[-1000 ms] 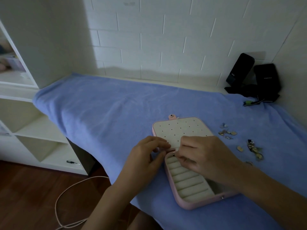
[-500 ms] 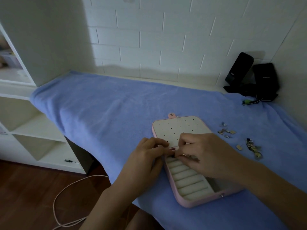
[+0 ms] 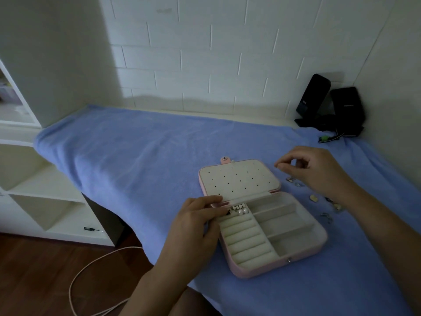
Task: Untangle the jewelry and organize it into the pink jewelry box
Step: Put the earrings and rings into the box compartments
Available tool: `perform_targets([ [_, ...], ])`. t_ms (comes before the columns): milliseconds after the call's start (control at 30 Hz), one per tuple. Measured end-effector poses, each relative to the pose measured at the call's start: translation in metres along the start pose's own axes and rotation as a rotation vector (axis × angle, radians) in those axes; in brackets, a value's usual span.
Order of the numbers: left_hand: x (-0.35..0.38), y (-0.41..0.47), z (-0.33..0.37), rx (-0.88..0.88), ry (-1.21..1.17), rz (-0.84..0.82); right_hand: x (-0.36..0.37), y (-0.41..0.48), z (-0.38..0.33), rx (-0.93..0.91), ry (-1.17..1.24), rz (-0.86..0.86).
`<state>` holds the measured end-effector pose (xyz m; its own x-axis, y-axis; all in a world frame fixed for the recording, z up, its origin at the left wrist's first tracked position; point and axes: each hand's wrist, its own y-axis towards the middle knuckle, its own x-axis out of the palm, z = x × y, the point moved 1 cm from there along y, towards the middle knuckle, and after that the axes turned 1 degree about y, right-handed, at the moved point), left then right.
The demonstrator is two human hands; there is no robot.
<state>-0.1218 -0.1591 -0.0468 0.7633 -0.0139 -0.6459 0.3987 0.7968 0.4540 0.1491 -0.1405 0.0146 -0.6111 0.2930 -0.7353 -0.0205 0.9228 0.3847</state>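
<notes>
Blue towel [image 3: 136, 156] covers the whole tabletop. 1 pink box [image 3: 250, 270] lies open on it, lid [image 3: 239, 179] flat behind the base. Ring rows fill the base's L half and run parallel to the hinge.

2 hands. Left hand [image 3: 193, 226] rests on the box's L edge by the hinge, fingers fairly straight, tips touching the earrings [image 3: 241, 210] in the row nearest the hinge. Right hand [image 3: 319, 172] hovers just R of the lid, fingers curled, thumb & index tips together; can't tell if anything is pinched.

Loose pieces [image 3: 314, 197] lie scattered on the towel R of the box, below & beside the right hand, so that hand is nearer by far; the left has the box in between. Next pick prob. goes down & R.

Count: approx 6 loose pieces, too small to be sure; in the box 2 pearls plus a few blurred bits.
</notes>
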Motion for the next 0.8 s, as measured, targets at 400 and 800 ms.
perform_targets([
  [400, 0.005, -0.005, 0.008, 0.063, 0.120, 0.048, -0.028, 0.003, 0.046, 0.209, -0.016, 0.104],
  [800, 0.006, 0.002, 0.018, -0.042, 0.090, 0.081, -0.050, -0.008, 0.076, 0.418, -0.199, -0.351],
])
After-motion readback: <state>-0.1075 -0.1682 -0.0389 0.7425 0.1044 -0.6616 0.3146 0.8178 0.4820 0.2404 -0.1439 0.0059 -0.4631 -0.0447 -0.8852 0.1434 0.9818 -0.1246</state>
